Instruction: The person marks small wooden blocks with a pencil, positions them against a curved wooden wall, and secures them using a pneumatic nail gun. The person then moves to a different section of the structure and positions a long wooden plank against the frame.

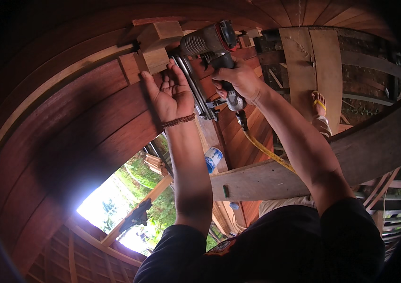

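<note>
My right hand (243, 81) is wrapped round the grip of a pneumatic nail gun (205, 41), its black and red head up by the wooden framing. A yellow air hose (269, 152) runs from the gun's fitting toward my body. Palm toward me, my left hand (174, 94) reaches up with thumb and fingers at the lower edge of a light wooden block (156, 60), steadying it. A braided bracelet is on that wrist. The gun's nail magazine (193, 85) slants down just right of my left fingers. The gun's nose is hidden behind the blocks.
Reddish wall boards (82, 118) curve along the left, above a bright opening onto greenery. A blue and white can (213, 158) stands below my arms. A grey beam (266, 181) crosses in front of me. At right, planks (299, 70) bear a sandalled foot (319, 104) beside open joists.
</note>
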`<action>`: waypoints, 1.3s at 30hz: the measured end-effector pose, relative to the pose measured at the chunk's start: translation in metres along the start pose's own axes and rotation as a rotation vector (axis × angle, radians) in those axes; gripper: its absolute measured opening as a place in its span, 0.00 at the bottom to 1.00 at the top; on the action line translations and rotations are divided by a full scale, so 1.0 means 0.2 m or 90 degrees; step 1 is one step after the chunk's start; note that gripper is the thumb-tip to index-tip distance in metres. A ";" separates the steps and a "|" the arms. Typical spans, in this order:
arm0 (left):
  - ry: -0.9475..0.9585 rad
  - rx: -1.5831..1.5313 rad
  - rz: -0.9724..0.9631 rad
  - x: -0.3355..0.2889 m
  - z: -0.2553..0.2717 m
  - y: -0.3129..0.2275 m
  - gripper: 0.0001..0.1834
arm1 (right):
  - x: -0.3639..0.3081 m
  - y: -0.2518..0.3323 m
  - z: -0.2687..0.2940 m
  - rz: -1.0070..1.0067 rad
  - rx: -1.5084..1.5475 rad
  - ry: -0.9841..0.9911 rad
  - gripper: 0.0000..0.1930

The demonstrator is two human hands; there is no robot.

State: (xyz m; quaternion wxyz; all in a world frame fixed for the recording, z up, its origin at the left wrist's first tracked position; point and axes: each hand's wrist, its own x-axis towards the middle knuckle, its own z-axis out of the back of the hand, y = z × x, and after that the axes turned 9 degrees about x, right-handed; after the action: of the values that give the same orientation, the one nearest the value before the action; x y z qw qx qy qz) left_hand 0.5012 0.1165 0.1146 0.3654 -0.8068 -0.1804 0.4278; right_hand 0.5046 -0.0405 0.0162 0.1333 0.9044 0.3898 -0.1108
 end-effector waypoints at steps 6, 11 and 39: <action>0.017 0.011 -0.013 0.01 0.02 0.00 0.43 | 0.00 0.00 -0.01 0.013 -0.012 -0.002 0.08; 0.030 0.013 -0.016 0.01 0.02 0.00 0.43 | 0.00 0.01 -0.01 0.010 -0.022 0.000 0.07; 0.035 0.031 -0.003 -0.01 0.02 0.00 0.41 | -0.14 0.12 -0.01 0.059 0.015 -0.087 0.05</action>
State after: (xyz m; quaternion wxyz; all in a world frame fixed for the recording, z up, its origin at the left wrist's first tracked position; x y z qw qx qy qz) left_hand 0.4968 0.1170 0.1140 0.3906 -0.8089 -0.1614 0.4088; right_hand 0.5027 -0.0744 0.0310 0.1537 0.9134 0.3359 -0.1709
